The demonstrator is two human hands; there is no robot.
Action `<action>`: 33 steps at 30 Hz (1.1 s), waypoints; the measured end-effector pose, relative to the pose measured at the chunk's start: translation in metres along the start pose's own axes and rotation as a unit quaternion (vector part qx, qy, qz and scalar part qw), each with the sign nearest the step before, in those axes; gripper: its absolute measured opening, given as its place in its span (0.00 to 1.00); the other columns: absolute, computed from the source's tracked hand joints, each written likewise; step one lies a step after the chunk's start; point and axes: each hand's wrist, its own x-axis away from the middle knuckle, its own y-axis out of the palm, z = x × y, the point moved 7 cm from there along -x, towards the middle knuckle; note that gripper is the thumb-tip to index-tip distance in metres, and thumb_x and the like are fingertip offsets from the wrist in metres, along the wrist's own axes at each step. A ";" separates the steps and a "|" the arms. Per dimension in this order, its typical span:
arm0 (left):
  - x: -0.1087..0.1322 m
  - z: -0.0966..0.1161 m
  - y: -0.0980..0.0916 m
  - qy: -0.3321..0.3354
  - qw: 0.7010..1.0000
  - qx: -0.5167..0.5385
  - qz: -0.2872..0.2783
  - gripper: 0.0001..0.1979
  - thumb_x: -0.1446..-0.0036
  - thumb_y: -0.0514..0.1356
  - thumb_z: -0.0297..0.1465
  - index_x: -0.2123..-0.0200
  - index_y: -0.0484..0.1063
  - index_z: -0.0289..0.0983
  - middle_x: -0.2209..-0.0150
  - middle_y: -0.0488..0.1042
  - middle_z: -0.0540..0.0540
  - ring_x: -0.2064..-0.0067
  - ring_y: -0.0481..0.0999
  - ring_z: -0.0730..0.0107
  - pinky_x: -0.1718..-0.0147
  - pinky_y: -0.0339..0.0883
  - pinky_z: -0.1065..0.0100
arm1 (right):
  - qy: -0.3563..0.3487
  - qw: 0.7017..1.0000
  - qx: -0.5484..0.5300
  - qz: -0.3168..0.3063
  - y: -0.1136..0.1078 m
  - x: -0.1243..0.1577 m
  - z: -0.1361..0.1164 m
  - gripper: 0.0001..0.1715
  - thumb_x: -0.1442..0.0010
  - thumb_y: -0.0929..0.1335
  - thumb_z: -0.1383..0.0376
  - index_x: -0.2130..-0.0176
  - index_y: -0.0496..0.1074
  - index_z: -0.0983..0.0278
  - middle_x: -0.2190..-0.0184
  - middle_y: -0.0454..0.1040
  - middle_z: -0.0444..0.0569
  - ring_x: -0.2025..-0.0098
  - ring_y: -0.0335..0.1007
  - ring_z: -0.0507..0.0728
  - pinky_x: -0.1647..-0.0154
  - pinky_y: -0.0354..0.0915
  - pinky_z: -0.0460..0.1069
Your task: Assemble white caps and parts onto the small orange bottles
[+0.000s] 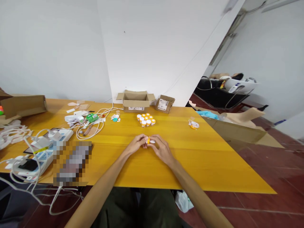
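Observation:
Over the middle of the yellow table (194, 167), both hands meet on a small clear jar with an orange-rimmed cap (148, 141). My left hand (137, 143) is closed on the cap end. My right hand (163, 148) grips the clear end between thumb and fingers. The jar lies sideways, and fingers cover part of it. Beyond the hands stands a tight cluster of similar jars (143, 123) with white and orange tops. Off to the right lie a few loose caps and clear pieces (193, 124).
Behind the cluster sit an open cardboard box (136, 104) and a smaller box (164, 104). White cables (102, 126), a green packet (92, 117) and small white parts (116, 118) lie left. A power strip (47, 158) and a blurred-out device (74, 163) occupy the near left.

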 end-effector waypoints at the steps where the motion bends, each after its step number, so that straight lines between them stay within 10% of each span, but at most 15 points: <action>1: 0.000 0.000 0.000 0.000 1.000 0.000 -0.003 0.26 0.51 0.65 0.55 0.71 0.71 0.36 0.78 0.72 0.52 0.75 0.70 0.73 0.70 0.66 0.69 | -0.005 1.000 0.007 -0.002 0.000 0.000 -0.001 0.09 0.33 0.66 0.64 0.53 0.73 0.56 0.59 0.76 0.51 0.57 0.75 0.59 0.55 0.73 0.53; 27: -0.001 -0.003 0.000 0.003 0.997 -0.033 0.064 0.25 0.56 0.68 0.53 0.69 0.71 0.36 0.70 0.76 0.49 0.70 0.74 0.72 0.69 0.69 0.69 | 0.046 0.996 0.072 -0.037 0.011 0.002 0.013 0.19 0.39 0.66 0.69 0.49 0.73 0.56 0.57 0.79 0.51 0.57 0.75 0.62 0.54 0.71 0.57; 33: -0.002 -0.006 -0.002 0.002 0.996 -0.036 0.079 0.25 0.55 0.69 0.48 0.60 0.72 0.37 0.67 0.76 0.48 0.67 0.75 0.70 0.69 0.69 0.69 | 0.125 0.990 0.055 0.036 0.003 0.005 0.041 0.15 0.42 0.67 0.67 0.54 0.74 0.57 0.59 0.79 0.50 0.57 0.75 0.63 0.55 0.71 0.60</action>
